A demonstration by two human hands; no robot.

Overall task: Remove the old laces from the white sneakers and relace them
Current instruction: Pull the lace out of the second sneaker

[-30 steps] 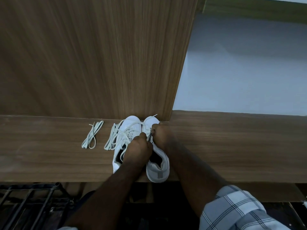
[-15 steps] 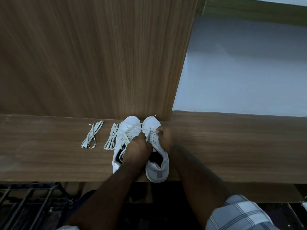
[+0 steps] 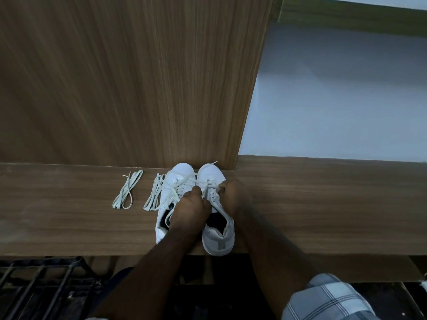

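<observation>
Two white sneakers stand side by side on a wooden shelf [image 3: 323,204], toes against the back panel. My left hand [image 3: 189,211] lies over the left sneaker [image 3: 181,175] and pinches a strand of the lace [image 3: 206,191] on the right sneaker [image 3: 218,239]. My right hand [image 3: 232,195] sits at the right sneaker's right eyelet row, fingers curled on the lace there. A loose lace end [image 3: 211,163] sticks out past the right toe. The left sneaker's lace hangs loose across its tongue.
Two folded spare laces lie on the shelf left of the sneakers, one [image 3: 128,192] farther left, one [image 3: 154,192] touching the left sneaker. A tall wooden panel [image 3: 138,77] rises behind. A black metal rack [image 3: 41,287] stands below at lower left.
My right hand slid from the middle of the right sneaker's lacing out to its right side, drawing the lace. My left hand stayed in place over the left sneaker.
</observation>
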